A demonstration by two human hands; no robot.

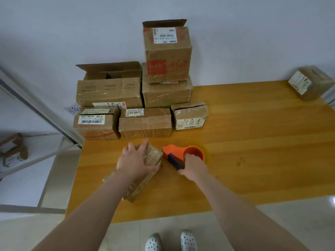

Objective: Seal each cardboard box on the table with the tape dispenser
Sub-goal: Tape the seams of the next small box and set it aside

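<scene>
- The small cardboard box point(153, 156) lies slantwise on the front left part of the wooden table point(262, 142). It is brown and a little crumpled, and its top shines with clear tape.
- The left hand point(135, 160) rests flat on top of this box, with the fingers spread and straight, pressing it down.
- The right hand point(193, 166) is curled round the dark blue handle of the tape dispenser point(175, 151).
- The dispenser has an orange body and a roll of yellowish transparent tape. Its nose is just beside the far right corner of the box; if it touches, I cannot tell.
- Behind, near the wall, stands a group of other boxes point(145, 124). The tall box point(167, 53) on top and the wide box point(108, 89) have open flaps.
- One more taped box point(308, 84) sits at the far right edge, well apart.
</scene>
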